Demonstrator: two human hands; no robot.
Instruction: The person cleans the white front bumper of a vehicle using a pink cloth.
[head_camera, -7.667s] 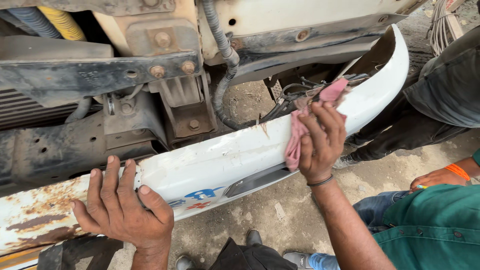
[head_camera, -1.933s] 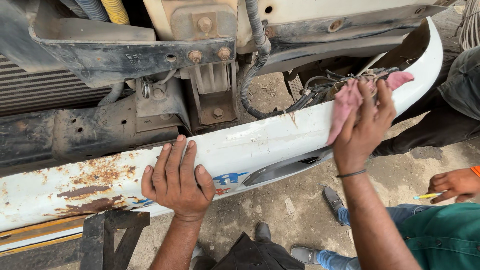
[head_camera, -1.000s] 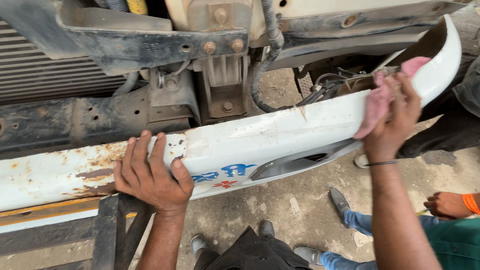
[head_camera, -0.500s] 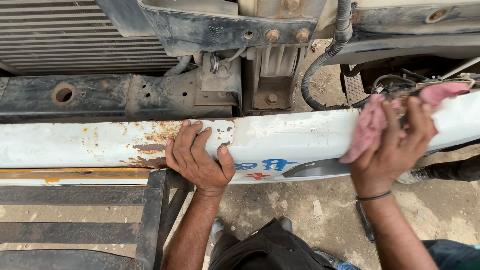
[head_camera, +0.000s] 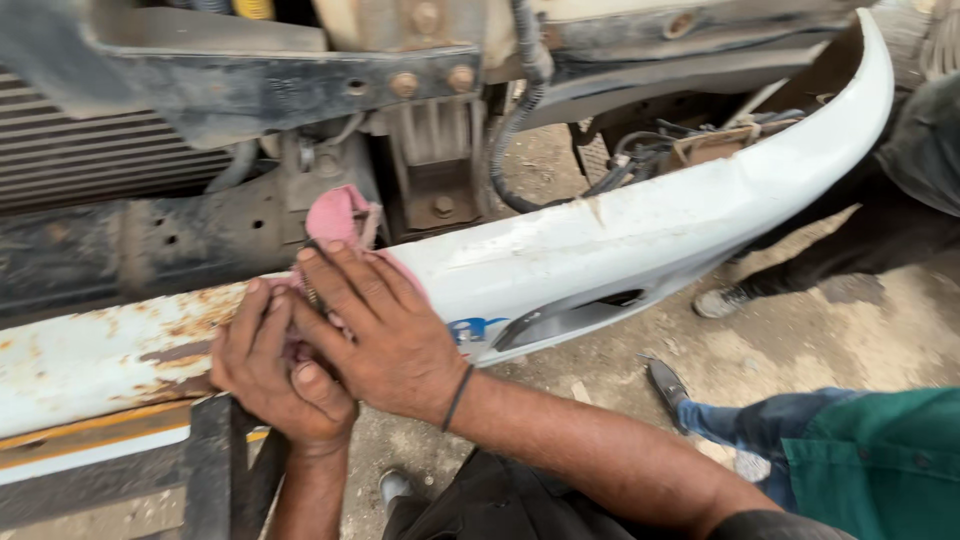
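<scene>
Both hands (head_camera: 330, 350) press rag (head_camera: 340, 215) (pink)

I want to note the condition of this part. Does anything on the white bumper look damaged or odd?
Yes. The white bumper has rust patches at its left end, beside the left hand, and chipped paint on its upper edge. It also sits tilted, its right end higher. The right hand presses a pink cloth on it.

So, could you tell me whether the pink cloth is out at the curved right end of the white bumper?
No, the pink cloth lies under both hands near the rusty left part of the white bumper.
</scene>
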